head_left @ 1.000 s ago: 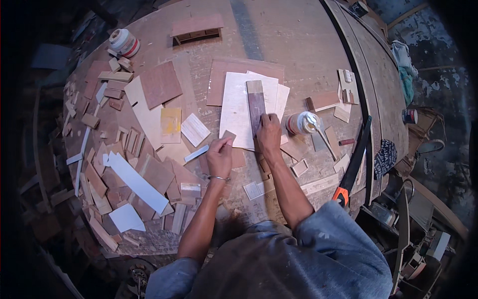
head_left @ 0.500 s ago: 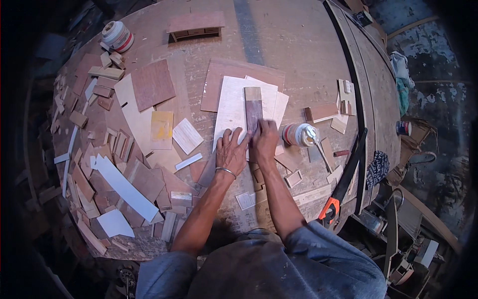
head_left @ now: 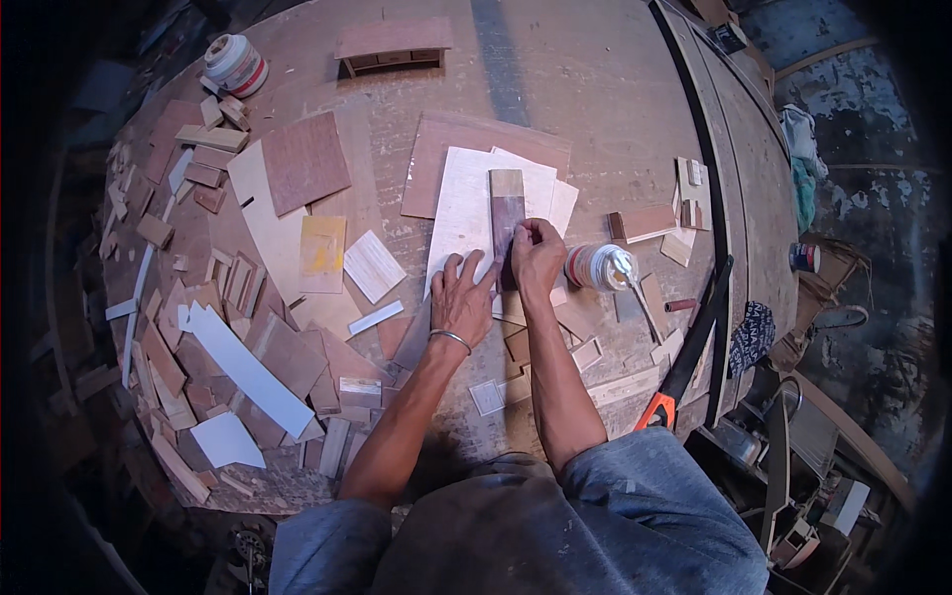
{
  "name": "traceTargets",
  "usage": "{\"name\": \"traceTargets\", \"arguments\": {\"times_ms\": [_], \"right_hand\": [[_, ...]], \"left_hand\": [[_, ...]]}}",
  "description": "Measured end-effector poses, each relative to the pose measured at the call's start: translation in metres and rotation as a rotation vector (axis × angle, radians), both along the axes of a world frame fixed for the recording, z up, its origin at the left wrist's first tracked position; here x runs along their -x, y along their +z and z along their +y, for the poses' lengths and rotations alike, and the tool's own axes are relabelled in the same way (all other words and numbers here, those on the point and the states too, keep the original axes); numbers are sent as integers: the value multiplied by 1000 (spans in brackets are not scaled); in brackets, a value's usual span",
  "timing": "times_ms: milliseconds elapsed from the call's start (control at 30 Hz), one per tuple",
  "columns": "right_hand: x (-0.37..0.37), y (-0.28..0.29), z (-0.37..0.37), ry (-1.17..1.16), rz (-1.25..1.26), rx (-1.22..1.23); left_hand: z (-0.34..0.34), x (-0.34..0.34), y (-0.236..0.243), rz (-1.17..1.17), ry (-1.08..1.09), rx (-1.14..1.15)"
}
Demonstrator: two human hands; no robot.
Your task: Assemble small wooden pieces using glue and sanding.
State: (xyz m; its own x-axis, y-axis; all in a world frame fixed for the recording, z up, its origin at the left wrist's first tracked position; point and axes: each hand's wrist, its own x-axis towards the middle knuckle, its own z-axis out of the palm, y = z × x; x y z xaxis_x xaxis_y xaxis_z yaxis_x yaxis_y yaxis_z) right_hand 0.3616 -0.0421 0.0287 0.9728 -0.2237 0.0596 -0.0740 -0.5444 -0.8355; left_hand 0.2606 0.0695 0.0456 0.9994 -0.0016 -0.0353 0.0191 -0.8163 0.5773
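Observation:
A long wooden block [head_left: 507, 182] with dark purplish-brown sandpaper around much of it lies lengthwise on a pale wooden board [head_left: 461, 193]. My left hand [head_left: 461, 302], wearing a metal bangle at the wrist, rests with fingers spread on that board, the thumb side beside the block's left edge. My right hand [head_left: 538, 263] is closed in a pinch over the block's right side. Whatever sits between those fingertips is hidden from this view. Under the pale board are more thin sheets, including a reddish-brown panel [head_left: 426, 169].
An open glue tub [head_left: 595, 268] with a white-coated stick is right of my right hand. Beyond it lies an orange-handled saw [head_left: 658, 409]. Wood offcuts [head_left: 263, 347] crowd the left. A small wooden table model [head_left: 392, 45] and another tub [head_left: 235, 65] stand at the back.
My right hand has shifted slightly forward and right along the block, its fingers now more raised and pinched. The left hand has stayed in place.

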Motion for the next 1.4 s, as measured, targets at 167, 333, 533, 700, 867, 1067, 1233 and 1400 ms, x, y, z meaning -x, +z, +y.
{"name": "traceTargets", "arguments": {"times_ms": [167,333,533,700,867,1067,1233,1400], "right_hand": [[14,-4,-7,3,17,-6],[13,5,6,-52,130,68],[26,6,9,71,-116,190],[33,10,8,121,-122,229],[43,8,2,154,-121,245],[14,20,20,136,-112,268],[38,13,8,118,-11,252],[11,6,19,104,-157,239]], "left_hand": [[1,-1,4,11,2,35],[1,0,5,26,12,39],[1,0,-1,1,6,37],[-1,-1,-2,9,1,12],[-1,-1,0,-18,27,39],[3,0,0,47,-22,-14],[-2,-1,1,5,12,51],[2,0,0,47,-24,-48]]}}
